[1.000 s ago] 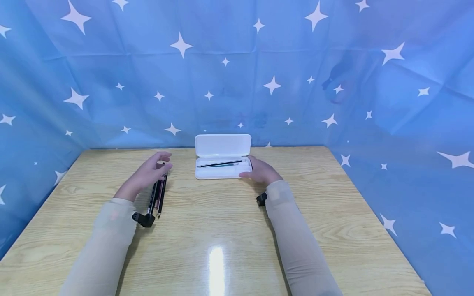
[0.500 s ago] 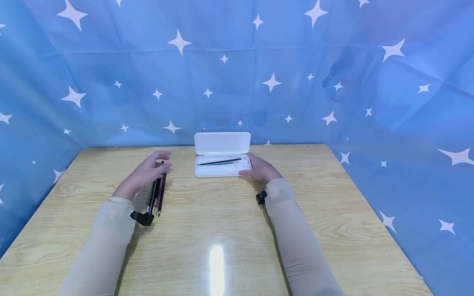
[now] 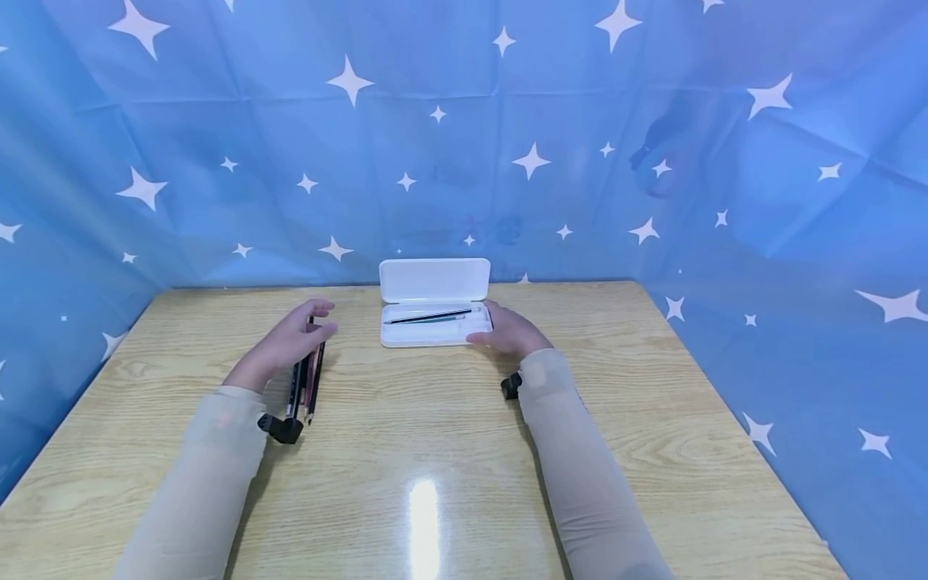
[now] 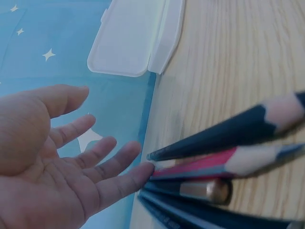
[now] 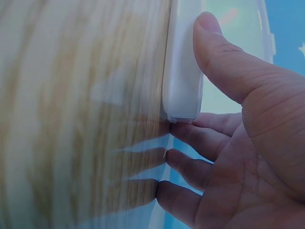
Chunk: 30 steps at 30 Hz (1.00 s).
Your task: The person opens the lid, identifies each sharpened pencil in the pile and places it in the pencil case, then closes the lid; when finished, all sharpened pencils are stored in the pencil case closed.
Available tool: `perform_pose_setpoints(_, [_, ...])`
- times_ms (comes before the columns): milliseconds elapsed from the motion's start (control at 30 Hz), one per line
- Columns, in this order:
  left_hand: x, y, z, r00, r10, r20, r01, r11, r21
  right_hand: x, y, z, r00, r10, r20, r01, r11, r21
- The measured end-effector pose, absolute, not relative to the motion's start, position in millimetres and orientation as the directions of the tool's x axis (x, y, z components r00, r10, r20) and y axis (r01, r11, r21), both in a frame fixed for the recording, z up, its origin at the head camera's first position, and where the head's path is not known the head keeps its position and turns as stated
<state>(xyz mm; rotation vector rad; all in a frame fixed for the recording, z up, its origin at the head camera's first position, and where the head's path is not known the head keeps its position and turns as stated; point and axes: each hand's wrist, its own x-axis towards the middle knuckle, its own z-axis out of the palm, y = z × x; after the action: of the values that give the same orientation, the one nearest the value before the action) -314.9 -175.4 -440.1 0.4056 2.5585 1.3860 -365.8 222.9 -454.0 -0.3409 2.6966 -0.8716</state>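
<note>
In the head view, a white pencil case [image 3: 435, 282] stands with its lid raised at the back of the table. A black pencil [image 3: 429, 316] and a teal one [image 3: 444, 319] lie inside it. My right hand [image 3: 516, 332] holds the case's right end, the thumb over its front edge and the other fingers round the end. To the left, my left hand [image 3: 286, 342] hovers over several pencils [image 3: 315, 391], fingers spread and relaxed. In the left wrist view, the index fingertip is beside a red-and-blue pencil [image 4: 200, 163]; whether they touch, I cannot tell.
The wood-grain table [image 3: 406, 419] spreads out in front of the case. A blue curtain with white stars [image 3: 449, 145] hangs right behind the table's back edge. Black wrist cameras [image 3: 283, 428] sit on both sleeves.
The head view has tilted down a little. Both hands, the pencil case and the pencils keep almost the same places.
</note>
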Motion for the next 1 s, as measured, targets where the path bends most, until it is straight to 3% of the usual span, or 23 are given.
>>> perform_pose_setpoints(567, [-309,-150,-437,-0.931,0.361,-0.049,0.158,0.522,0.838,-364,223,-454,-0.931,-0.307,-0.199,-0.13,0.787,-0.603])
perform_pose_setpoints(700, [-305,-146,-435,-0.937,0.342,-0.064,0.162,0.592,0.79,-364,223,-453,-0.929,-0.314,-0.194,-0.138,0.783,-0.607])
perform_pose_setpoints(1000, [-296,-137,-435,-0.927,0.272,-0.257,0.07,0.801,0.595,-364,223,-453,-0.929,-0.318,-0.189,-0.144,0.781,-0.608])
